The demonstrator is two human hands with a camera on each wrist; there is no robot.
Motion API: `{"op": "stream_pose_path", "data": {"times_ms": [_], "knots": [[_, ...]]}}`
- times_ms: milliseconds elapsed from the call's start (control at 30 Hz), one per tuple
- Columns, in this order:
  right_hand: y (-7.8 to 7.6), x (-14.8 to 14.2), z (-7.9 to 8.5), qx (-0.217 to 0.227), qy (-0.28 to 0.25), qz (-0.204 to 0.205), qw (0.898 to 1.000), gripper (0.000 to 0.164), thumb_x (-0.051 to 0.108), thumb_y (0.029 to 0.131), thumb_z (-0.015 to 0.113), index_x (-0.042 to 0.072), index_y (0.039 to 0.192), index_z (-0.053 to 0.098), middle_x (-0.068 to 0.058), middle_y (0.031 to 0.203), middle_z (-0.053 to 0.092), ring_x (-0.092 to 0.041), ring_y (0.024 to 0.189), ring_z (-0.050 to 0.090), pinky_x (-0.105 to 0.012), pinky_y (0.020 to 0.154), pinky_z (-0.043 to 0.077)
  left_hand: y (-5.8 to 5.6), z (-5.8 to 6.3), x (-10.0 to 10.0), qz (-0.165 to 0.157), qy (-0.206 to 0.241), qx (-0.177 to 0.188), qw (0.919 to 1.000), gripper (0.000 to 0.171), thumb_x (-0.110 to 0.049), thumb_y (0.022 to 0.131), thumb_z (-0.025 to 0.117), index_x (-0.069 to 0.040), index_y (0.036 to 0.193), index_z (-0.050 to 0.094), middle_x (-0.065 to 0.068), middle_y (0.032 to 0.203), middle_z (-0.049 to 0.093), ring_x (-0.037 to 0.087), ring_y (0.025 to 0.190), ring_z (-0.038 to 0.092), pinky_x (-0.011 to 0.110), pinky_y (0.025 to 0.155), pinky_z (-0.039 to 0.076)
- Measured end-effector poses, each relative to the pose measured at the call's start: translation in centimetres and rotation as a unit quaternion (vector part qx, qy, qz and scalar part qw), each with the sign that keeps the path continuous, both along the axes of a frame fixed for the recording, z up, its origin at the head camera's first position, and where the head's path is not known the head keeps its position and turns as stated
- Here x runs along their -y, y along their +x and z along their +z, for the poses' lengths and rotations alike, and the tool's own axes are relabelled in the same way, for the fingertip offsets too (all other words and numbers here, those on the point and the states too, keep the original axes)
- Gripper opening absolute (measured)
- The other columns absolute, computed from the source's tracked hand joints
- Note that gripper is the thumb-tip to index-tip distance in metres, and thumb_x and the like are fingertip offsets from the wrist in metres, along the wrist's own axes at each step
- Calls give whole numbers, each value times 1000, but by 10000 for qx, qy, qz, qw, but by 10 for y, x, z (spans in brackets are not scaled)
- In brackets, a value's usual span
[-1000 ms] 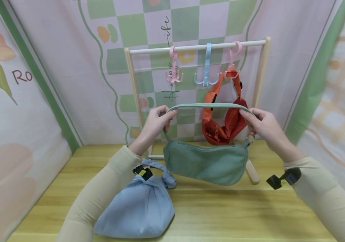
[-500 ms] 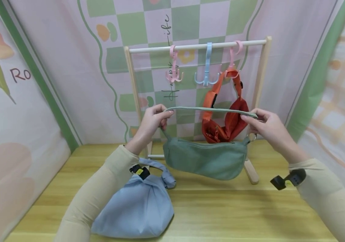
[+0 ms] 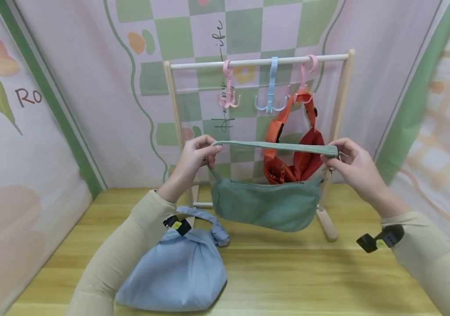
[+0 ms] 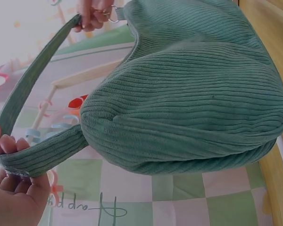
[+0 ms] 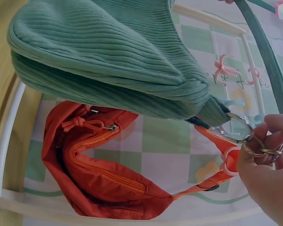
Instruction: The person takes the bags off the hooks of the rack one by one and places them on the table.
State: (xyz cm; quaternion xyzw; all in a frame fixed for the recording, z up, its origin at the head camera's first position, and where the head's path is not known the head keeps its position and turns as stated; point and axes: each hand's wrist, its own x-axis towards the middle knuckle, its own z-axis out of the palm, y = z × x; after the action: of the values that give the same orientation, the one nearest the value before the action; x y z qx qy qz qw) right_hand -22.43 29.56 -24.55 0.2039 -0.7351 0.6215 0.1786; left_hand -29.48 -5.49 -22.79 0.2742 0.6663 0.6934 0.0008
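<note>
I see my left hand (image 3: pixel 193 159) pinching one end of the strap (image 3: pixel 276 146) of the green corduroy bag (image 3: pixel 266 205), fingers curled round it, while my right hand (image 3: pixel 353 166) pinches the other end by the metal ring (image 5: pixel 236 129), though I cannot quite tell from the wrist view whether the fingers hold the ring clasp or the strap itself. The bag hangs from the taut strap above the wooden table (image 3: pixel 288 276), in front of the rack (image 3: pixel 258 62) where an orange bag (image 3: pixel 301 160) hangs from a pink hook (image 3: pixel 303 83). A blue bag (image 3: pixel 179 272) lies on the table under my left forearm.
</note>
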Motion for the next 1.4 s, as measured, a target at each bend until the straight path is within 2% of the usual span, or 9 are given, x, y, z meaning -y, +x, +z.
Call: {"op": "stream_pose_path", "data": {"times_ms": [100, 300, 467, 767, 1067, 1200, 1400], "knots": [[-1, 0, -1, -122, -304, 134, 9994, 22, -2, 85, 53, 1, 106, 49, -4, 95, 56, -6, 80, 60, -16, 63, 50, 1, 0, 1, -14, 67, -52, 10000, 12, -17, 83, 60, -8, 79, 54, 1, 55, 48, 16, 50, 46, 29, 53, 46], [-3, -1, -3, -227, -585, 23, 9980, 29, -1, 84, 54, -2, 113, 48, -3, 98, 57, -5, 76, 59, -14, 61, 50, 2, -2, 2, 0, 110, -119, 9999, 12, -17, 83, 60, -7, 82, 54, 3, 61, 51, 16, 52, 48, 29, 54, 46], [-3, 0, -5, -254, -847, 115, 9960, 30, -1, 85, 53, -4, 115, 46, -7, 94, 57, -7, 71, 59, -15, 60, 50, 2, -4, 3, 0, 220, -91, 9997, 10, -14, 84, 60, -6, 84, 55, 4, 63, 53, 16, 54, 50, 29, 56, 47], [-4, 0, -8, -175, -866, 118, 9960, 34, 1, 86, 52, -7, 119, 47, -7, 90, 57, -9, 74, 59, -15, 65, 50, 0, -11, 7, -5, 227, -232, 9995, 12, -16, 86, 58, -6, 91, 55, 5, 70, 53, 16, 59, 51, 26, 59, 47], [-3, -3, -14, 14, -745, 33, 9972, 31, 6, 87, 53, -5, 116, 51, -4, 84, 62, -9, 76, 59, -14, 64, 50, -2, -21, 11, 14, 127, -94, 9999, 30, -26, 86, 56, -4, 106, 55, 7, 73, 54, 17, 63, 54, 29, 63, 51], [-2, -1, -16, 81, -878, 178, 9959, 31, 8, 88, 52, -8, 114, 50, -5, 81, 62, -10, 73, 59, -15, 61, 50, 2, -23, 12, 7, 3, -63, 10000, 31, -27, 88, 53, -5, 109, 57, 9, 72, 55, 20, 63, 54, 31, 65, 51], [0, 3, -19, 187, -1112, 374, 9929, 26, 9, 88, 51, -8, 108, 52, -6, 78, 61, -10, 70, 59, -17, 60, 51, 16, -20, 12, 62, -322, -42, 9995, 35, -32, 91, 47, -6, 111, 59, 11, 75, 58, 24, 69, 58, 39, 72, 51]]}}
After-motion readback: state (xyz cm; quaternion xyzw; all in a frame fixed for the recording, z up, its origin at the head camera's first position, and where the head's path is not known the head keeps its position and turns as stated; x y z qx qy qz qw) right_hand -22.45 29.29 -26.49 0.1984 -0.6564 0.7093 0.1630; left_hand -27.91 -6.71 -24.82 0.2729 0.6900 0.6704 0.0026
